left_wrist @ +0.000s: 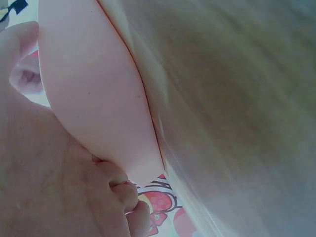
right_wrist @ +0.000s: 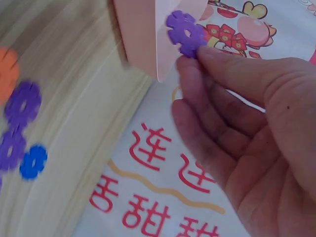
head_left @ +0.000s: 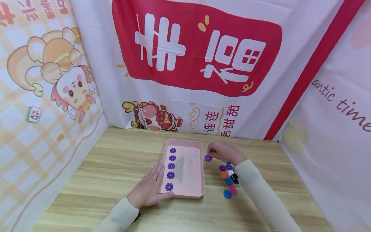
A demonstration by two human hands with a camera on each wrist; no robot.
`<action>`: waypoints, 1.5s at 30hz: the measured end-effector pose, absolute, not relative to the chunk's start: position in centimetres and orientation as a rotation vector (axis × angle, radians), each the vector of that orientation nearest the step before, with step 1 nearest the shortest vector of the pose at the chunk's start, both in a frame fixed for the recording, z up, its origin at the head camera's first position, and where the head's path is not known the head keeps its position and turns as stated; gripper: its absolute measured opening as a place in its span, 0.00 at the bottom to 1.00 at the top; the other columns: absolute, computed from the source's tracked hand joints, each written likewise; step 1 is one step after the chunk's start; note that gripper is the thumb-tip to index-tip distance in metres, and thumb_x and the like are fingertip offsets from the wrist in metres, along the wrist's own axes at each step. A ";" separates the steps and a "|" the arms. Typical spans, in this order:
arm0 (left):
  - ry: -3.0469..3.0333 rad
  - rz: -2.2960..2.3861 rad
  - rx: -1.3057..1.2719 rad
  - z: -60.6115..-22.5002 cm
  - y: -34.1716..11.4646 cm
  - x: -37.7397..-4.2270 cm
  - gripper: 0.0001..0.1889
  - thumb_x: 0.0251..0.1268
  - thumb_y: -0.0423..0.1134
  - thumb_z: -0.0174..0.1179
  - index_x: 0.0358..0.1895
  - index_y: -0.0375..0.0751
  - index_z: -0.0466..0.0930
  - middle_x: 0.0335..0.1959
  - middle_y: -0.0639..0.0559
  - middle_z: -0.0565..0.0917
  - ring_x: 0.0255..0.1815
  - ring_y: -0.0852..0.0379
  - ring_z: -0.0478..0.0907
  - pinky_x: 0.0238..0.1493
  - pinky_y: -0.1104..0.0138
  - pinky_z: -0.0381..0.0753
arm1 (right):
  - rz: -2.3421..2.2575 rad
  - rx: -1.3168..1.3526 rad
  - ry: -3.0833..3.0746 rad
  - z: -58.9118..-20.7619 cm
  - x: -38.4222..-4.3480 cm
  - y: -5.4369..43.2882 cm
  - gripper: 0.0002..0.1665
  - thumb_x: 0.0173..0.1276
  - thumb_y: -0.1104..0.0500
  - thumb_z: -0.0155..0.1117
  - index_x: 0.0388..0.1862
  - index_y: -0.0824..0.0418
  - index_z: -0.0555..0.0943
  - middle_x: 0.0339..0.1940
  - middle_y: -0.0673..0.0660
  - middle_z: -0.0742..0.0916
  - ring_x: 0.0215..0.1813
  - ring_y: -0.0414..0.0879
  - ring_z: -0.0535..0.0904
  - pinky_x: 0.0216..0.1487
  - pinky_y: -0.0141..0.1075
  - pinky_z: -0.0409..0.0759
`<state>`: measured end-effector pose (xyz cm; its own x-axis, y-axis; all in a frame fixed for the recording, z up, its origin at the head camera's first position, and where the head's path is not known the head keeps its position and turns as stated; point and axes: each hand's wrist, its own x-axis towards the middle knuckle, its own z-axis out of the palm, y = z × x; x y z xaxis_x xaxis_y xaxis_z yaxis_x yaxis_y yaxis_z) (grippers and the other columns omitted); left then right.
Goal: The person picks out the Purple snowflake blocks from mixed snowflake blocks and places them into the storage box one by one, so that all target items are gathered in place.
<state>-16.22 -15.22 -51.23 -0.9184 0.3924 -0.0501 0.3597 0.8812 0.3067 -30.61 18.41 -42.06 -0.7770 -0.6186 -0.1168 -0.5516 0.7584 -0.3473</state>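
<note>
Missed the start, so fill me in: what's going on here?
A person is laying out small purple discs in a pink tray. Their right hand pinches one purple disc just off the tray's right side, while the left hand rests against the tray's left side. Five purple discs already lie in a row along the left inside the tray. More loose pieces, including purple, orange, blue and pink ones, lie to its right on the wooden table.

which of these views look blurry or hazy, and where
Head view: fairly sharp and evenly lit, with the tray readable; left wrist view: hazy, the table a smeared blur; right wrist view: soft overall, the orange piece at the left edge blurred, the held purple piece clearer.
</note>
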 end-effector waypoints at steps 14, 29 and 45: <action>2.929 0.448 0.569 -51.1 -15.4 -16.3 0.62 0.68 0.77 0.53 0.86 0.31 0.42 0.89 0.36 0.42 0.90 0.37 0.42 0.88 0.44 0.50 | -0.531 -0.960 2.821 -45.9 -35.3 14.0 0.05 0.75 0.63 0.68 0.42 0.55 0.90 0.37 0.49 0.92 0.38 0.37 0.85 0.48 0.34 0.88; 2.951 0.463 0.593 -51.1 -15.6 -16.1 0.61 0.69 0.76 0.55 0.85 0.29 0.43 0.88 0.34 0.43 0.90 0.36 0.44 0.88 0.44 0.53 | -0.453 -0.991 2.821 -48.5 -37.2 12.0 0.07 0.76 0.63 0.68 0.44 0.56 0.91 0.38 0.50 0.92 0.39 0.41 0.86 0.45 0.33 0.88; 2.968 0.457 0.626 -51.3 -15.6 -16.4 0.61 0.69 0.76 0.54 0.85 0.28 0.44 0.88 0.33 0.45 0.89 0.36 0.46 0.87 0.44 0.54 | -0.375 -0.963 2.861 -49.5 -38.5 11.2 0.10 0.78 0.59 0.67 0.40 0.53 0.93 0.34 0.50 0.92 0.32 0.38 0.83 0.40 0.31 0.85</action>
